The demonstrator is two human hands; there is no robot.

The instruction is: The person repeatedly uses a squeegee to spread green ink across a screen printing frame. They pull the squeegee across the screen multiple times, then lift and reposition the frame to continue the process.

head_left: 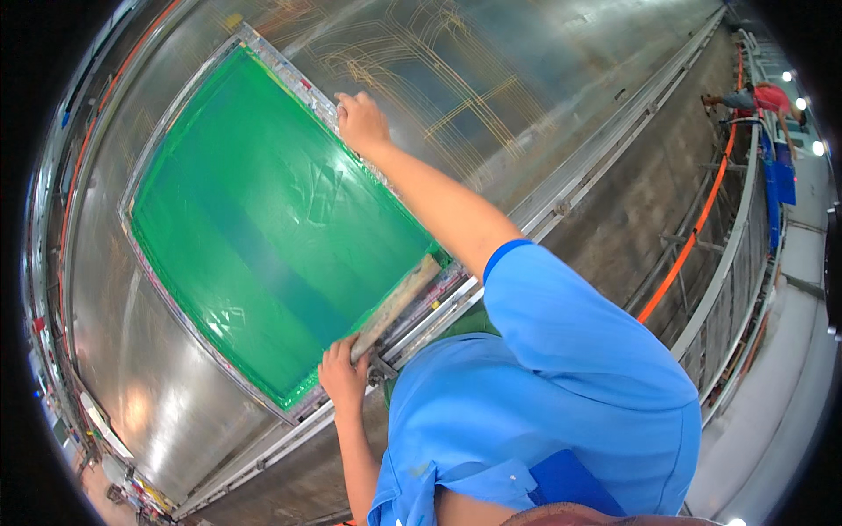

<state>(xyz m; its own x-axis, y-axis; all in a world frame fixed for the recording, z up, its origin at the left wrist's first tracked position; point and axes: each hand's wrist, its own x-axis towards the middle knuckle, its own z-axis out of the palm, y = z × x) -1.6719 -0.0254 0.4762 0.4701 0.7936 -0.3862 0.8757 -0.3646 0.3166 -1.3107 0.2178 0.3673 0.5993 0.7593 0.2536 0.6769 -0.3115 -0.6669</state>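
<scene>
A green printing screen with a worn, stained frame lies on a metal table. My right hand is at the screen's upper right edge, its fingers curled on the frame. My left hand grips the lower end of a wooden bar, which rests along the screen's near edge above a metal rail. I wear a blue short-sleeved shirt.
The metal table has yellowish line marks and long rails along its side. To the right are an orange hose, a curved railing, blue panels and a person in red. Clutter fills the lower left edge.
</scene>
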